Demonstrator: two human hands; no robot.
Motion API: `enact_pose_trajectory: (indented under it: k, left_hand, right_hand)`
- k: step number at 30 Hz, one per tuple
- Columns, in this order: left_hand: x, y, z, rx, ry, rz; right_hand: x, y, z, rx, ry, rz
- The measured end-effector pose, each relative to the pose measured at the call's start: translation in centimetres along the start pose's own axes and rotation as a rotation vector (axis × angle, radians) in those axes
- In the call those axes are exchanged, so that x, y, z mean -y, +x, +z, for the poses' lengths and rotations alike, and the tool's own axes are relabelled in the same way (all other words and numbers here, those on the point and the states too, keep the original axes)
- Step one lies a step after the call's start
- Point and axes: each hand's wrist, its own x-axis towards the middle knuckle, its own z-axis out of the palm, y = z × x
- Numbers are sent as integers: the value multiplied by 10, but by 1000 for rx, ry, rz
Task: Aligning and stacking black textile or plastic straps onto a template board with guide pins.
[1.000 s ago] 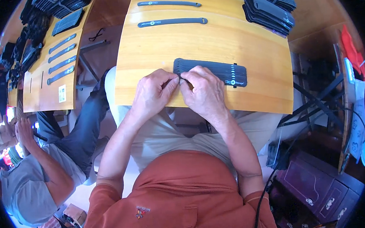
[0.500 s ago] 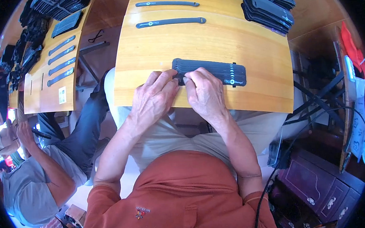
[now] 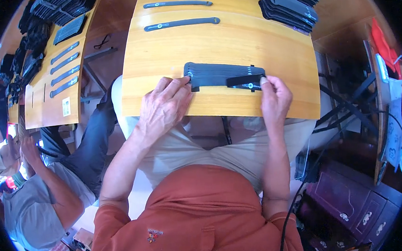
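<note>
On the smooth yellow wooden table (image 3: pixel 214 42), the left hand (image 3: pixel 163 107) presses and the right hand (image 3: pixel 273 96) pinches the long flat black ribbed strap (image 3: pixel 223 73) lying between them.

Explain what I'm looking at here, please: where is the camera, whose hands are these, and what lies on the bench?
The picture comes from a fisheye camera on a person's head, looking down, so edges bend. Both bare hands are that person's own. The left hand presses the left end of a black ribbed pad on a wooden bench; the right hand pinches a short black strap at its right end. Two long black straps lie further back, and a stack of black pads sits at the far right. Another person works at a neighbouring bench on the left.
</note>
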Motion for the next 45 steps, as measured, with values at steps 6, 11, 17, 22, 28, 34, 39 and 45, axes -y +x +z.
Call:
enact_pose_trajectory:
  k: [6,11,17,22,28,34,39,45]
  left_hand:
    - [1,-1,0,-3,21,-5]
    - [-1,1,0,14,24,-4]
    - [-3,5,2,-25,11,17]
    - [-6,6,1,-14,-9,-49]
    - [-58,8,7,-96,-234,-42]
    - [-116,28,27,-76,-767,197]
    - [-115,22,14,-255,-843,291]
    - [-117,-3,-2,-168,-970,226]
  right_hand:
    - [-30,30,-76,-180,55,126]
    - [-71,58,-141,-348,68,83]
    - [-83,74,-214,-683,16,95]
    - [-55,45,-186,-609,-4,-99]
    - [7,-17,-98,-354,-406,-625]
    - [47,-86,-42,15,-255,-908]
    - [59,-94,-52,160,-136,-1018]
    - [85,-81,-66,195,-240,-937]
